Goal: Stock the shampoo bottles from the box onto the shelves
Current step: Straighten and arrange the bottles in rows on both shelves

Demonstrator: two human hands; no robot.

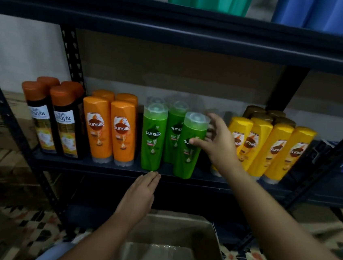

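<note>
A green shampoo bottle (188, 152) stands at the front edge of the dark metal shelf (103, 168), and my right hand (217, 144) grips it with thumb on its label and fingers round its far side. Two more green bottles (153, 136) stand just left and behind it. My left hand (140, 194) hovers flat below the shelf edge, fingers together, holding nothing. The cardboard box (176, 232) sits open below my arms; I see no bottles on its visible floor.
Dark bottles with orange caps (50, 117) and orange bottles (111, 130) fill the shelf's left part, yellow bottles (270, 148) the right. A gap lies between the green and yellow groups. Green, teal and blue containers stand on the upper shelf (177, 26). Cardboard cartons sit at left.
</note>
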